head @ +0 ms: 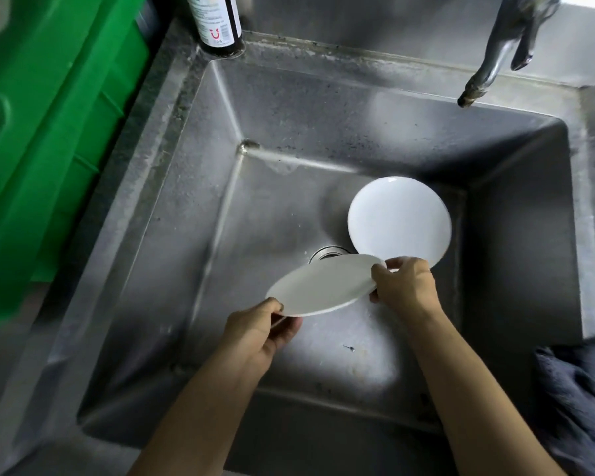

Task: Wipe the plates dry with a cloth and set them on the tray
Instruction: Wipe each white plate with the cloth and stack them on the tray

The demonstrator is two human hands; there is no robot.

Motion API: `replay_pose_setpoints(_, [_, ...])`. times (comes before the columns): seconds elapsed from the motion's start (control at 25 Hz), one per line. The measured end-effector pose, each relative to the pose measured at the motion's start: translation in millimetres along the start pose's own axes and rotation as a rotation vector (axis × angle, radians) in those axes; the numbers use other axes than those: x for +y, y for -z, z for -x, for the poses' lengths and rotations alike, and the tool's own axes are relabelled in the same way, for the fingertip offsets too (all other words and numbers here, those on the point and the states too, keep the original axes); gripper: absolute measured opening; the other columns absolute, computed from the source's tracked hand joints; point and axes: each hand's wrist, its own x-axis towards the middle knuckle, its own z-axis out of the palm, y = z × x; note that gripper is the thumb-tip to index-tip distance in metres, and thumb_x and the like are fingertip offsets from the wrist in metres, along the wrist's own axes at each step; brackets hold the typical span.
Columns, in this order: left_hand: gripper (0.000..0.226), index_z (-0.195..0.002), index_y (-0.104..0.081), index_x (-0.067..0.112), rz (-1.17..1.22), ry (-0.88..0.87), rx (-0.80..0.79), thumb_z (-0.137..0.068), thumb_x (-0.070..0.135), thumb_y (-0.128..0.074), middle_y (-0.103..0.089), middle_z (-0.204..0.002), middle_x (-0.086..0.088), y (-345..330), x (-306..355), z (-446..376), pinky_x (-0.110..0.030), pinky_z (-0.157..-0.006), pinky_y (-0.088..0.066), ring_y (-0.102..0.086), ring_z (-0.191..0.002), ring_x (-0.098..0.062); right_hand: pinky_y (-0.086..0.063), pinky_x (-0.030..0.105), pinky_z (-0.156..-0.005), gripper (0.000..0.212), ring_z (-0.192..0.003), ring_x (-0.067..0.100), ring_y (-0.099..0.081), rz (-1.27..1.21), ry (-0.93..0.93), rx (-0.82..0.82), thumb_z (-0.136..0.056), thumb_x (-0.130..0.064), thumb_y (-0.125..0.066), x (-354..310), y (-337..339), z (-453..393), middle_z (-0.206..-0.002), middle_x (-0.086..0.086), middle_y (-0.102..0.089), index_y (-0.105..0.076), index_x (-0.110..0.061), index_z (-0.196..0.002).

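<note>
You are gripping the tilted plate [323, 286] at opposite rims, left hand [265, 333] and right hand [404, 283] apart, over the sink [186, 201], likely draining it; the cloth [577, 400] is lying nearby.

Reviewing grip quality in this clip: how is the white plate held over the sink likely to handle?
The plate looks rigid and glossy, probably ceramic, so likely breakable against the steel sink. Fresh from a sink, it may be slippery. The left hand and right hand pinch opposite rims, which probably keeps it steady despite its tilt.
</note>
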Motion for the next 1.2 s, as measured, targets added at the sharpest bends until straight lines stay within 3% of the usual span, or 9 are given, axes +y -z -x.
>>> replay_pose_setpoints(0.12, [0.008,-0.096,-0.066,-0.002,0.014,0.046,-0.086,-0.09,0.001,-0.061,-0.072,-0.091,-0.019,4.5,-6.1,2.6,-0.032,-0.052,-0.059,-0.068,-0.083,-0.028,-0.061,0.039,-0.064,0.015,-0.054,0.019,-0.066,-0.168,-0.043,-0.002,-0.092,-0.005,-0.056,20.8,-1.5,8.3,-0.055,-0.001,-0.069,-0.07,-0.005,-0.096])
replay_pose_setpoints(0.24, [0.036,-0.116,-0.062,0.0,-0.005,0.114,-0.331,-0.081,-0.003,-0.057,-0.073,-0.11,-0.021,8.5,-7.2,13.5,-0.046,-0.073,-0.061,-0.071,-0.103,-0.034,-0.058,0.027,-0.05,0.021,-0.052,0.01,-0.068,-0.333,0.0,0.025,-0.092,-0.003,-0.061,35.4,0.1,22.0,-0.083,0.0,-0.074,-0.072,-0.01,-0.109])
replay_pose_setpoints(0.36, [0.061,-0.133,-0.052,0.003,-0.011,0.14,-0.572,-0.073,-0.009,-0.047,-0.064,-0.131,-0.024,6.5,-8.4,27.7,-0.055,-0.091,-0.054,-0.064,-0.118,-0.041,-0.055,0.024,-0.053,0.025,-0.063,0.012,-0.072,-0.462,0.06,0.018,-0.093,-0.006,-0.063,47.4,3.5,35.4,-0.089,-0.001,-0.076,-0.072,-0.012,-0.115])
replay_pose_setpoints(0.64, [0.072,-0.136,-0.053,0.009,-0.098,0.033,-0.744,-0.068,-0.013,-0.046,-0.063,-0.135,-0.018,0.3,-9.5,80.0,-0.063,-0.092,-0.051,-0.062,-0.12,-0.043,-0.058,0.031,-0.058,0.027,-0.065,0.015,-0.07,-0.541,0.056,0.005,-0.098,-0.014,-0.063,53.7,44.6,85.4,-0.086,0.0,-0.076,-0.067,-0.013,-0.125])
replay_pose_setpoints(0.72, [0.069,-0.131,-0.057,0.009,-0.143,0.017,-0.737,-0.067,-0.013,-0.046,-0.065,-0.132,-0.016,-3.8,-12.3,101.3,-0.061,-0.091,-0.053,-0.064,-0.118,-0.041,-0.061,0.041,-0.07,0.027,-0.07,0.018,-0.071,-0.441,0.09,0.084,-0.099,-0.019,-0.062,55.8,70.4,101.8,-0.089,0.005,-0.076,-0.066,-0.014,-0.126])
replay_pose_setpoints(0.84, [0.064,-0.125,-0.064,0.013,-0.209,-0.011,-0.754,-0.069,-0.012,-0.046,-0.065,-0.133,-0.013,-7.1,-15.3,127.4,-0.061,-0.091,-0.052,-0.063,-0.119,-0.039,-0.051,0.034,-0.079,0.031,-0.083,0.015,-0.068,-0.174,0.213,0.296,-0.092,-0.016,-0.062,67.5,111.0,122.9,-0.091,-0.003,-0.071,-0.064,-0.02,-0.123])
replay_pose_setpoints(0.96, [0.065,-0.122,-0.067,0.015,-0.261,-0.036,-0.774,-0.069,-0.013,-0.044,-0.065,-0.134,-0.011,-10.4,-17.3,149.2,-0.063,-0.091,-0.052,-0.063,-0.119,-0.038,-0.047,0.044,-0.095,0.051,-0.105,0.032,-0.06,0.061,0.331,0.49,-0.08,-0.004,-0.065,91.8,145.2,134.6,-0.11,0.01,-0.065,-0.062,-0.013,-0.13])
replay_pose_setpoints(1.12, [0.067,-0.125,-0.066,0.016,-0.337,-0.059,-0.783,-0.067,-0.012,-0.046,-0.065,-0.133,-0.009,-13.9,-16.2,174.1,-0.059,-0.087,-0.055,-0.063,-0.119,-0.037,-0.021,0.045,-0.123,0.099,-0.151,0.033,-0.028,0.325,0.389,0.263,-0.07,-0.013,-0.081,148.4,185.5,133.3,-0.161,0.015,-0.035,-0.034,-0.01,-0.157])
replay_pose_setpoints(1.2, [0.072,-0.133,-0.059,0.016,-0.381,-0.071,-0.774,-0.067,-0.011,-0.048,-0.063,-0.136,-0.008,-15.1,-14.0,184.6,-0.059,-0.088,-0.055,-0.061,-0.122,-0.039,-0.009,0.046,-0.126,0.115,-0.158,0.03,-0.012,0.473,0.353,0.171,-0.07,-0.027,-0.087,178.5,200.0,128.3,-0.169,0.011,-0.015,-0.019,-0.014,-0.162])
